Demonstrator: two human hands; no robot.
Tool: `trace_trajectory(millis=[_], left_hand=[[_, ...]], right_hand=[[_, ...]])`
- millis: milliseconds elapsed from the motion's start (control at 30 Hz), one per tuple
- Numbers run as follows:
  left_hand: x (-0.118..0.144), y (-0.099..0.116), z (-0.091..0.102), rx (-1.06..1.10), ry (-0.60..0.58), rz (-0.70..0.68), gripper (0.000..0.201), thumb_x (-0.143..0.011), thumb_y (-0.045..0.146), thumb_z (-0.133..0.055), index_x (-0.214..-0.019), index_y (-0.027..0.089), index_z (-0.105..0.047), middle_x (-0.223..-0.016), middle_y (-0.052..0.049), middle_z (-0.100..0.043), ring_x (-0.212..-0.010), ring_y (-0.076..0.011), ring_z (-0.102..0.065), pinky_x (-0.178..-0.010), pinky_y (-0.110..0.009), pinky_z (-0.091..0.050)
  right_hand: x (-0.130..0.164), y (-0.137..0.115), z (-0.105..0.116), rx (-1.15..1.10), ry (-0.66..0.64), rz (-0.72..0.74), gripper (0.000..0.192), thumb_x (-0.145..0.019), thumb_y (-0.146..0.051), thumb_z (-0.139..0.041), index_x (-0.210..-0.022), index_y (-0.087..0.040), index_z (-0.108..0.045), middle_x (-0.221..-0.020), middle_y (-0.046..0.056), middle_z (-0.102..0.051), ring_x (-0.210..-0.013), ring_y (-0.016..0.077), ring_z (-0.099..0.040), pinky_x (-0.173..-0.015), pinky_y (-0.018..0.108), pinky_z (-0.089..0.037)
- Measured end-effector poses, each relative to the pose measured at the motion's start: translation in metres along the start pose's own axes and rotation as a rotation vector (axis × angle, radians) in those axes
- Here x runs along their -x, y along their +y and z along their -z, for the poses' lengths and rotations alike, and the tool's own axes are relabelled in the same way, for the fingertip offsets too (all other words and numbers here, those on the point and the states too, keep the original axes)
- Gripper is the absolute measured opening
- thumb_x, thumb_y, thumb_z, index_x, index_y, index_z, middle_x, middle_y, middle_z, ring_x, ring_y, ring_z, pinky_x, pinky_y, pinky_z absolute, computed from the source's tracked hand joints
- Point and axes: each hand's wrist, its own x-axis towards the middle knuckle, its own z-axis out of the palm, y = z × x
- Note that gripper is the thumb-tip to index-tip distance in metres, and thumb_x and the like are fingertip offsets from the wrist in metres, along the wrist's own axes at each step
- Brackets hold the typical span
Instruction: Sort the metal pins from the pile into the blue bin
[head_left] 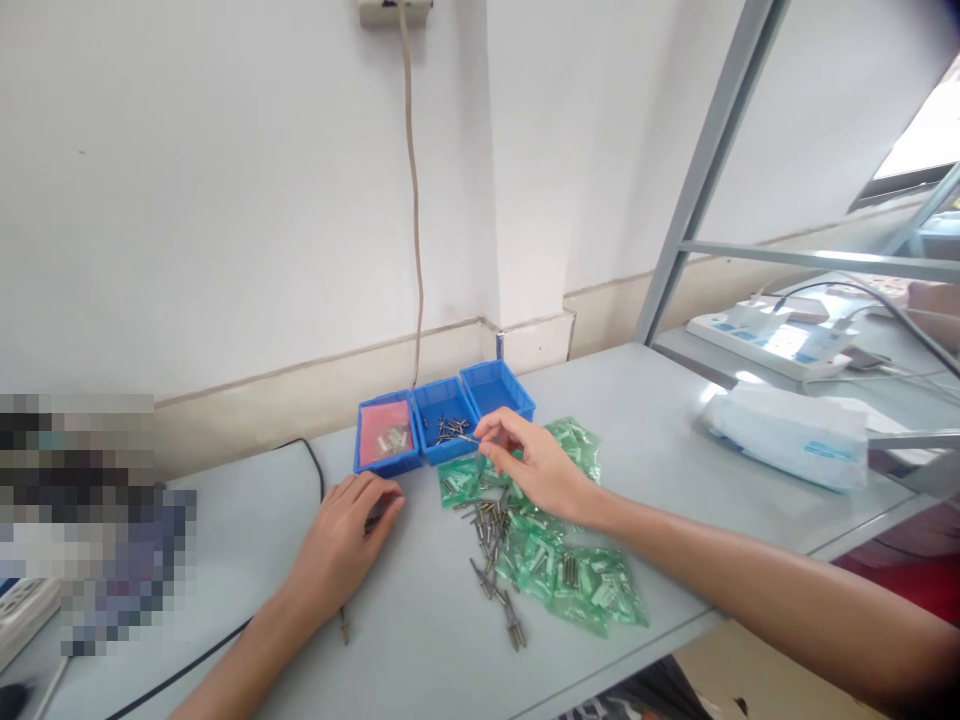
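Observation:
My right hand (529,463) reaches toward the middle blue bin (444,428) and pinches a thin metal pin (466,438) at its rim. That bin holds several small metal pins. My left hand (346,530) rests on the grey table (420,640), fingers curled over a small dark object near the left blue bin (385,438), which holds a pink sheet and small parts. The right blue bin (497,390) looks empty. Loose metal pins (491,545) and green packets (570,580) lie under my right forearm.
A black cable (311,465) runs across the table's left side. A white plastic bag (795,435) lies at the right. Behind it a white power strip (772,343) sits beyond a grey metal frame (705,170). A beige cord (414,200) hangs down the wall.

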Motion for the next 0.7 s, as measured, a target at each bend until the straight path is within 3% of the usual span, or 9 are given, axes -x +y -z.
trace_trajectory(millis=[233,433,600,700], left_hand=[[0.002,-0.004,-0.001,-0.180,0.011,-0.012,0.028,-0.112,0.046,-0.048,-0.108,0.024,-0.065,-0.106,-0.006,-0.071,-0.092,-0.0268,-0.066,-0.085,-0.041,-0.048],[0.004,-0.005,-0.002,-0.237,-0.018,0.008,0.037,-0.114,0.050,-0.041,-0.103,0.022,-0.063,-0.101,-0.006,-0.069,-0.091,-0.0262,-0.065,-0.082,-0.039,-0.047],[0.004,-0.003,0.004,-0.267,-0.060,0.015,0.038,-0.114,0.052,-0.040,-0.100,0.023,-0.061,-0.100,-0.006,-0.068,-0.090,-0.0263,-0.065,-0.079,-0.038,-0.046],[0.006,-0.001,0.008,-0.311,-0.102,-0.007,0.038,-0.112,0.055,-0.044,-0.100,0.023,-0.061,-0.102,-0.007,-0.068,-0.093,-0.0273,-0.066,-0.080,-0.038,-0.047]], right_hand=[[-0.003,0.007,0.003,0.044,0.039,0.019,0.020,-0.108,-0.022,-0.049,-0.103,-0.026,-0.067,-0.104,0.003,-0.066,-0.072,0.0165,-0.062,-0.072,0.034,-0.049],[-0.007,0.016,0.002,0.161,-0.008,0.038,0.028,-0.108,-0.020,-0.049,-0.122,-0.026,-0.072,-0.124,0.006,-0.068,-0.075,0.0160,-0.063,-0.075,0.036,-0.053],[-0.007,0.015,0.001,0.254,-0.036,0.075,0.035,-0.107,-0.017,-0.053,-0.135,-0.029,-0.070,-0.141,0.008,-0.066,-0.091,0.0195,-0.067,-0.082,0.038,-0.055],[-0.006,0.015,0.001,0.266,-0.051,0.068,0.035,-0.107,-0.019,-0.054,-0.137,-0.030,-0.068,-0.145,0.008,-0.062,-0.087,0.0184,-0.067,-0.079,0.038,-0.056]])
